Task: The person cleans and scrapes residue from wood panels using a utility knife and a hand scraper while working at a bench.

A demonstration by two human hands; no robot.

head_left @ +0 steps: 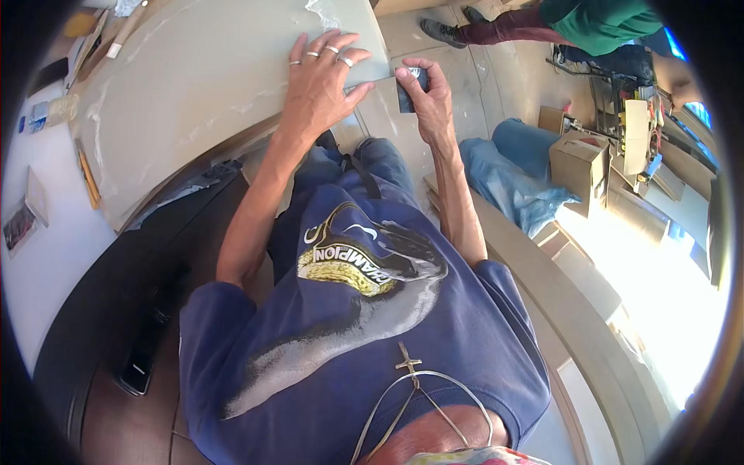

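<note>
A broad grey-beige panel (pixel 194 74) with whitish smears spreads out before me at the upper left. My left hand (pixel 319 89) rests flat on it near its right end, fingers spread, with rings on several of them. Just past that end, my right hand (pixel 432 105) pinches a small dark flat piece (pixel 406 99) between thumb and fingers. The piece sits beside the panel's right edge; its exact kind I cannot make out, and the fingers cover part of it.
Yellow-orange sticks (pixel 87 177) lie at the panel's left side. A black phone-like object (pixel 137 370) is lower left. On the right are a blue plastic bag (pixel 511 174), a cardboard box (pixel 580 169) and a long board (pixel 542 275). Another person's leg (pixel 504 31) shows at upper right.
</note>
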